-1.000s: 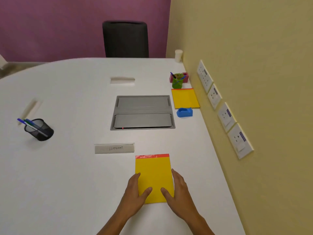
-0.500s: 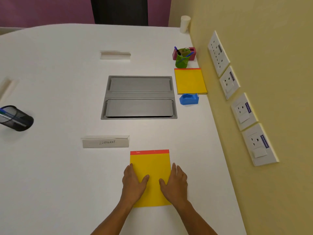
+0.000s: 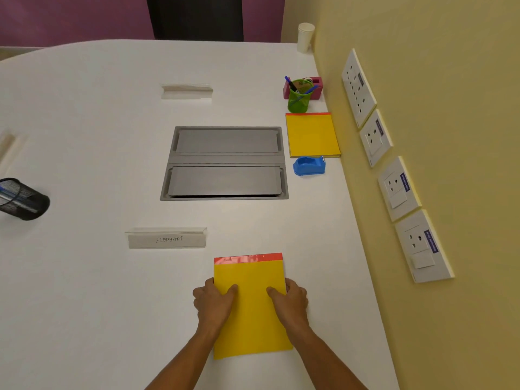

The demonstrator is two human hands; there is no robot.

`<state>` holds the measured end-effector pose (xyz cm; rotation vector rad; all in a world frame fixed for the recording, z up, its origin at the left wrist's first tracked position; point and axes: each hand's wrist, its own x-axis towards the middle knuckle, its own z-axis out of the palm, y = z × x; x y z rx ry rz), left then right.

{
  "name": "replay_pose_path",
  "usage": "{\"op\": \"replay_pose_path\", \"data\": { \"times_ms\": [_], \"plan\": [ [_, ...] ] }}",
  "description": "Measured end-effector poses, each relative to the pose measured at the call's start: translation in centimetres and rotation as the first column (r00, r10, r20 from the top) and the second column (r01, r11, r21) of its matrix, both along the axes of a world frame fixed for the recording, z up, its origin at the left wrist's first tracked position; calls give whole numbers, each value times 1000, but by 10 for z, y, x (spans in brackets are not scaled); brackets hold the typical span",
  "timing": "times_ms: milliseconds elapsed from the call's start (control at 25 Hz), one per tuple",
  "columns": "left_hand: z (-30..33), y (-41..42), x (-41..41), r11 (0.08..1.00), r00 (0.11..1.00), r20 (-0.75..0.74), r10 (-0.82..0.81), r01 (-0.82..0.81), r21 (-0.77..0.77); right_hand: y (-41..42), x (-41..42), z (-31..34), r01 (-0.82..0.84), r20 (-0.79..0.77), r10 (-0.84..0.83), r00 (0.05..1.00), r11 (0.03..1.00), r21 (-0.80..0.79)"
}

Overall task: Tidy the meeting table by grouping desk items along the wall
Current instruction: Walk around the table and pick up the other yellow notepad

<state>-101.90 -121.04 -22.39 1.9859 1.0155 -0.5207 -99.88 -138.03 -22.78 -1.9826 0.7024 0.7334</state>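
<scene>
Two yellow pads: both hands, left hand (image 3: 215,301) and right hand (image 3: 289,301), grip the near pad (image 3: 250,308); second pad (image 3: 311,135) lies at the table's (image 3: 84,277) wall edge. One name card (image 3: 167,240) reads "ELEPHANT".

One word can be read: "ELEPHANT". It is written by hand in dark capital letters on the name card (image 3: 167,240), a long pale strip that stands on the white surface (image 3: 84,305) (the letters lean a little). The wall sockets (image 3: 425,246) have small purple labels (image 3: 431,241) with white writing, but that writing is too small to read. A little dark mark sits on the red strip of the near yellow pad (image 3: 250,308), also too small to read.
</scene>
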Motion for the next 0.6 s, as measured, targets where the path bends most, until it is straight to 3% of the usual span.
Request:
{"op": "replay_pose_path", "data": {
  "times_ms": [160,320,600],
  "plan": [
    [-6,3,7,997,995,82,52,-48,-55,-11,1,-4,94,-20,-92,996,988,127],
    [9,3,27,956,966,163,198,-154,-251,-19,5,6,104,7,-111,994,950,296],
    [9,0,74,950,929,334,157,-48,-310,-43,27,11,92,132,-128,983,964,250]
  ]
}}
